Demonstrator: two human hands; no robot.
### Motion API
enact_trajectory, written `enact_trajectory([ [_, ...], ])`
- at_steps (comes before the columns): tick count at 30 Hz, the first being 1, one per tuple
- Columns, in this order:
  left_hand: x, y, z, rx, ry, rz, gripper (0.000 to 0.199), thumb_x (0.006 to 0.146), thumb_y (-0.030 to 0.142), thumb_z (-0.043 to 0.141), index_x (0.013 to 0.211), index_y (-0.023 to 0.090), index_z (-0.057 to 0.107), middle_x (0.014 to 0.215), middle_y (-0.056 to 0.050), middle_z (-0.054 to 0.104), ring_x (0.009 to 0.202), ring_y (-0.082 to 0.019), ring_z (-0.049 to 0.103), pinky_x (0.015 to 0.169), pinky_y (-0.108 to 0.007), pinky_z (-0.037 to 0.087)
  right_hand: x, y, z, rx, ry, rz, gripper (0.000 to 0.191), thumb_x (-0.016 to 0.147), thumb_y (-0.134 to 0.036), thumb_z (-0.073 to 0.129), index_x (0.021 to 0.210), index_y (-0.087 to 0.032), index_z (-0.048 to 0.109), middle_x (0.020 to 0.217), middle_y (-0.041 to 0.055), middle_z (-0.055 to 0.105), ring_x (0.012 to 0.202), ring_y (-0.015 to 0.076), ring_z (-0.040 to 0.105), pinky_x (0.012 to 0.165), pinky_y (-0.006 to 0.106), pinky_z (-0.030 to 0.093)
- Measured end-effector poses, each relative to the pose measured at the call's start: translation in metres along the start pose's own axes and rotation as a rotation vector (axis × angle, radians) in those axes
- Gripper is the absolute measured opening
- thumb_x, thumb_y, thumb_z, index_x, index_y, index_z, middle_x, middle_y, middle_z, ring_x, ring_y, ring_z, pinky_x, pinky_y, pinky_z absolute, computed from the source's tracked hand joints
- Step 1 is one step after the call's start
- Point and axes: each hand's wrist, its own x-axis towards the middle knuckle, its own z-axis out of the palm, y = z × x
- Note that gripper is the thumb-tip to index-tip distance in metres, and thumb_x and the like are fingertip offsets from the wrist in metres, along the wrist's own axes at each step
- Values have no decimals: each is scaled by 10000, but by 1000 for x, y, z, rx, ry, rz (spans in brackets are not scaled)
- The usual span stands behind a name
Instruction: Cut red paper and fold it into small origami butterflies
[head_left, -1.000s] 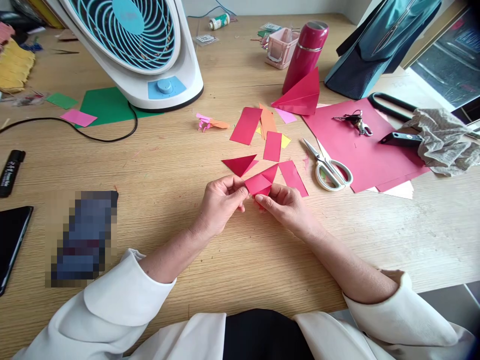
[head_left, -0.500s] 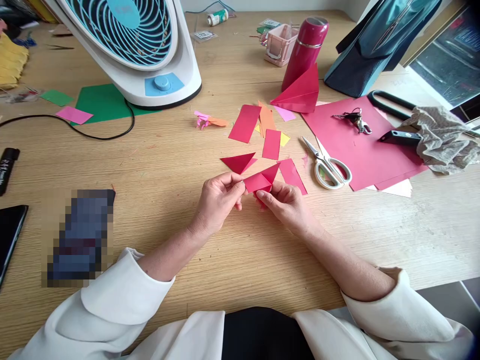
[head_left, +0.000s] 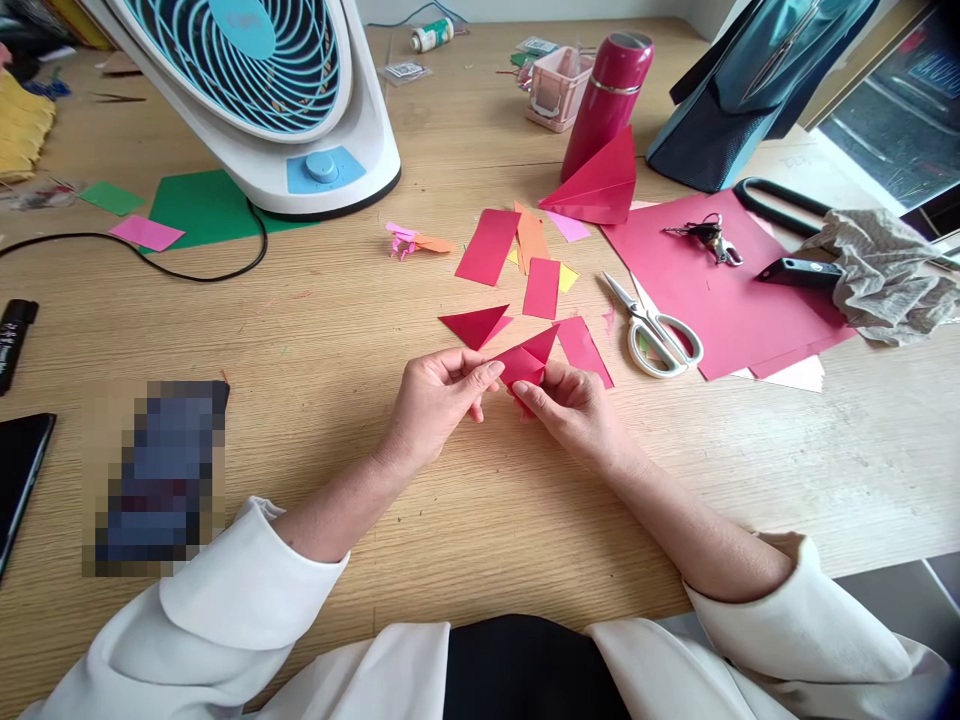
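Note:
Between my hands is a small folded red paper (head_left: 528, 358), its pointed flap angled up to the right. My left hand (head_left: 448, 398) pinches its left edge between thumb and fingers. On the lower right side, my right hand (head_left: 571, 408) grips the same paper, thumb on top. Just beyond my left fingers lies a folded red triangle (head_left: 474, 325). Flat red pieces rest near my right hand: a strip (head_left: 586, 352), a small rectangle (head_left: 541, 288) and a larger one (head_left: 487, 247). White-handled scissors (head_left: 654, 332) lie partly open to the right.
A white fan (head_left: 315, 110) stands at the back left, its cable on the table (head_left: 337, 290). Behind the papers are a red flask (head_left: 611, 95) and a pink basket (head_left: 556, 88). Large red sheets (head_left: 720, 300) bear keys at right. A blurred phone (head_left: 161, 475) lies left.
My left thumb has moved slightly right and up over the paper's left edge, covering more of it. The left part of the paper appears more folded in. My right hand has barely moved.

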Motion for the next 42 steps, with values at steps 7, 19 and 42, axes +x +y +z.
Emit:
enact_trajectory([
  [7, 0, 2, 2, -104, -3, -92, 264, 672, 355, 836, 677, 140, 682, 602, 17, 619, 450, -47, 441, 401, -184, 403, -1, -2, 0, -49, 1, -7, 454, 849, -614, 651, 728, -183, 582, 600, -5, 565, 543, 117, 475, 504, 254, 356],
  [19, -7, -3, 6, 9, -46, 12, 244, 768, 376, 753, 694, 162, 661, 626, 23, 579, 516, -74, 485, 452, -186, 477, 3, 2, 2, 167, 28, 17, 409, 755, -573, 766, 789, -181, 654, 705, 10, 639, 616, 135, 560, 587, 275, 461],
  [42, 9, 5, -19, 440, -280, -35, 271, 753, 407, 751, 727, 141, 705, 669, -1, 620, 573, -97, 496, 521, -212, 392, 1, -8, -14, -326, -118, -84, 192, 847, -233, 593, 684, -182, 505, 658, -42, 437, 598, 95, 372, 550, 244, 286],
])
